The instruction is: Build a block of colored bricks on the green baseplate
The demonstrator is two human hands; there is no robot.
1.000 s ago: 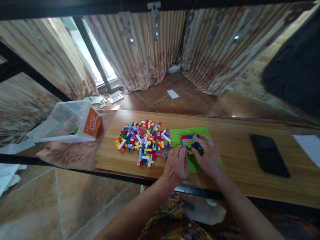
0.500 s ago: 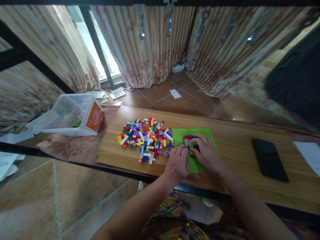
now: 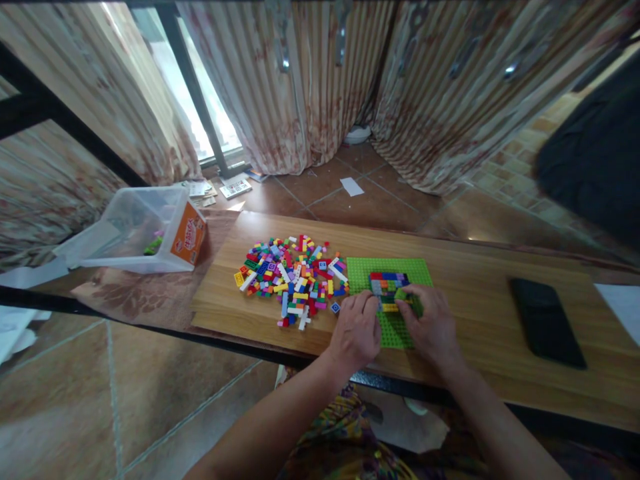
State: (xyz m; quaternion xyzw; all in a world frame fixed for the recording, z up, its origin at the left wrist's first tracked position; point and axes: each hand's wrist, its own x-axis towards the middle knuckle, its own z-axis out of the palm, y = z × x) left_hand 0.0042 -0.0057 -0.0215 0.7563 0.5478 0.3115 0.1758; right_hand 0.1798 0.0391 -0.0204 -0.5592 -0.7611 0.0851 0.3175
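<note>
Several coloured bricks form a low rectangular block [image 3: 389,277] on the green baseplate [image 3: 363,267], with red, blue and purple along its far edge and yellow near the front. My left hand [image 3: 356,327] rests at the block's left side, fingers curled down; what its fingertips press is hidden. At the block's right side, the thumb and forefinger of my right hand [image 3: 433,323] close on what looks like a small green brick [image 3: 399,293]. The fingers partly cover it and the block's right edge.
A pile of loose bricks [image 3: 295,273] lies left of the baseplate on the wooden board [image 3: 480,307]. Farther left stands a clear plastic bin [image 3: 135,260] with an orange label. A black phone [image 3: 547,323] and white paper [image 3: 623,307] lie to the right.
My right hand has drawn back right and toward me, uncovering the block's far edge. My left hand has stayed at the block's left side. The view has shifted slightly.
</note>
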